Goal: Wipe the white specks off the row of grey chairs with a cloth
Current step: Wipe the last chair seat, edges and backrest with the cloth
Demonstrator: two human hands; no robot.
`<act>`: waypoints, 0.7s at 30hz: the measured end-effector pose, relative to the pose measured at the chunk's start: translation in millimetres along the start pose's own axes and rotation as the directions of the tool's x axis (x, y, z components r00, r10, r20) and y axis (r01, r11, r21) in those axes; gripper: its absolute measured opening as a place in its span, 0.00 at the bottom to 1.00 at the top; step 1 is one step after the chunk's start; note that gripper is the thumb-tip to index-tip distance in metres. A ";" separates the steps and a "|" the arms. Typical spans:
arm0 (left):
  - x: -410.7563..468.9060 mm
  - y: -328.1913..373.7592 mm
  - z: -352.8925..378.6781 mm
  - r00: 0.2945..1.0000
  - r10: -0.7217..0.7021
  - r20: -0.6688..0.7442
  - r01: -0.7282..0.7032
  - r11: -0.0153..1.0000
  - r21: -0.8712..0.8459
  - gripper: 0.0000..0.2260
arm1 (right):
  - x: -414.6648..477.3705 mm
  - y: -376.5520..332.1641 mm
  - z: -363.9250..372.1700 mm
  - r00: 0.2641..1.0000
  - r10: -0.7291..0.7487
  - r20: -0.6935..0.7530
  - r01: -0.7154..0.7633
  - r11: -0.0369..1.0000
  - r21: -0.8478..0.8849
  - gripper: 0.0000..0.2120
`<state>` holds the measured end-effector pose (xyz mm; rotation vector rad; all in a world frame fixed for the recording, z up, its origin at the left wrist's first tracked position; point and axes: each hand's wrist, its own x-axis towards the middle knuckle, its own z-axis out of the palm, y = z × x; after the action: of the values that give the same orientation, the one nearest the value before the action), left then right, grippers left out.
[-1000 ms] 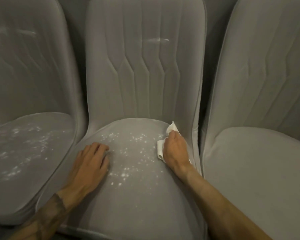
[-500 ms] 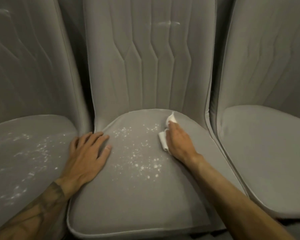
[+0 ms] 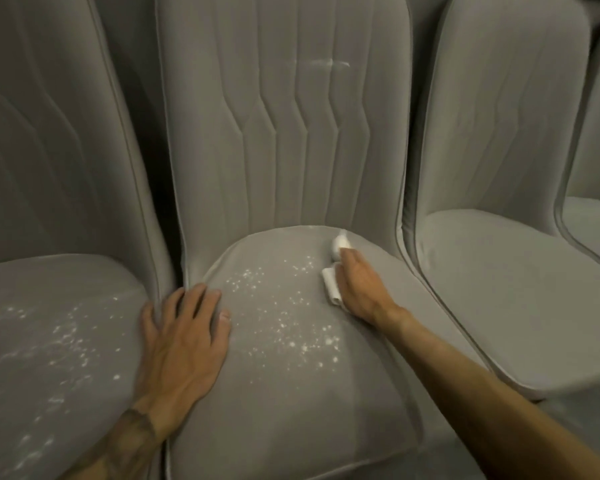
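- Cloth (image 3: 330, 287), white and bunched, sat back right on the middle chair (image 3: 291, 410), gripped by the right hand (image 3: 361, 289).
- Left hand (image 3: 182, 344) lay flat, fingers spread, on its left edge.
- White specks (image 3: 305, 348) dotted the seat between them.

Readable text: none anywhere in view.
Chairs (image 3: 284, 140): plain grey fabric with stitched seams only; no tag, brand or number can be read.
Cloth (image 3: 330, 285): plain white, no print to read.
Tattoo (image 3: 132, 433): a dark marking on the left forearm, too blurred to tell whether it holds letters or figures.
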<state>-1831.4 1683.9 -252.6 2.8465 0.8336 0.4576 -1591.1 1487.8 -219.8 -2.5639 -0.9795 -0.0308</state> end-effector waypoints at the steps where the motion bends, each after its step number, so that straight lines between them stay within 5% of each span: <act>1: 0.4 -0.8 1.2 1.000 0.003 0.007 -0.003 1.000 0.006 0.19 | 0.0 -6.4 4.9 0.999 -0.051 0.018 0.051 0.999 -0.006 0.13; 6: -0.2 1.4 -2.5 0.999 -0.018 0.045 0.018 1.000 0.006 0.22 | 6.2 19.1 -16.8 0.981 -0.176 -0.082 0.158 0.968 -0.193 0.13; 10: 2.2 5.4 -6.5 0.998 -0.040 0.055 0.040 0.999 0.019 0.23 | 8.2 33.5 -19.5 0.950 -0.313 0.020 0.311 0.932 -0.184 0.12; 15: 2.0 5.9 -5.5 0.997 -0.041 0.058 0.040 0.999 0.025 0.23 | 35.7 54.5 -29.7 0.975 -0.131 -0.178 0.055 0.925 -0.376 0.07; 21: 0.9 7.6 -5.3 0.996 -0.047 0.078 0.046 0.999 0.019 0.25 | 35.2 53.9 -23.7 0.975 -0.156 -0.157 0.094 0.935 -0.342 0.06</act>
<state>-1828.6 1678.2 -245.7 2.8333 0.8917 0.3314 -1526.9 1465.0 -211.5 -2.7291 -1.1472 -0.4993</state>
